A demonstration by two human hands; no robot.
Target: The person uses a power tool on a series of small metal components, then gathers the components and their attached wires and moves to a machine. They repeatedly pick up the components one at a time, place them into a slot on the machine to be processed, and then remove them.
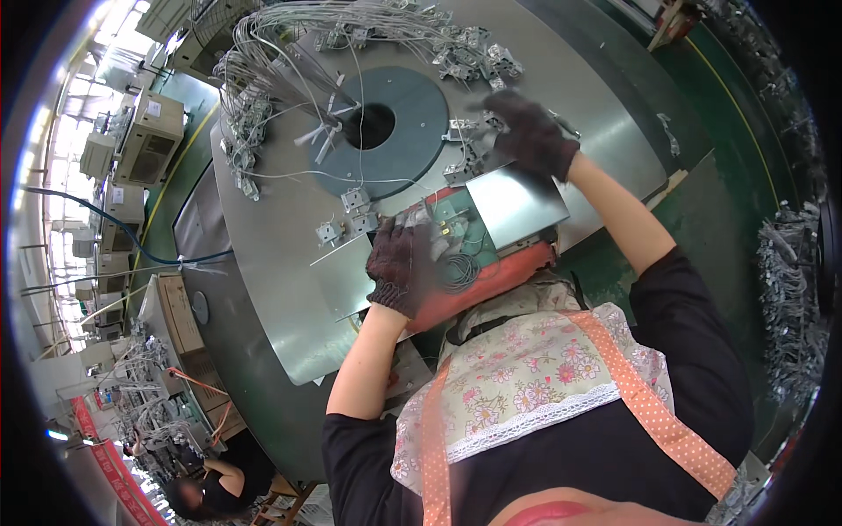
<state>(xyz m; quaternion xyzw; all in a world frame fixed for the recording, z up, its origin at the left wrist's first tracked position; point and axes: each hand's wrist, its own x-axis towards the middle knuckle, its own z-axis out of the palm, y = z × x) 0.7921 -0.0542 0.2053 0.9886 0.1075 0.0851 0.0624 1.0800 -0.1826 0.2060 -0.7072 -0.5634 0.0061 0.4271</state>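
The gloved left hand [402, 263] rests its grip on a green circuit board [460, 226] inside the red tray [491, 279]; whether it clasps anything is unclear. The gloved right hand [529, 133] hovers half-curled over small metal brackets [463, 131] on the round grey tabletop [281, 210].

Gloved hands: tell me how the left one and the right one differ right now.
The left hand rests close in, on the coiled wire and small parts atop the orange tray; the right hand reaches farther out over the round metal table, among small metal brackets. The left is sharp and looks still; the right is blurred. Both wear dark knit gloves.
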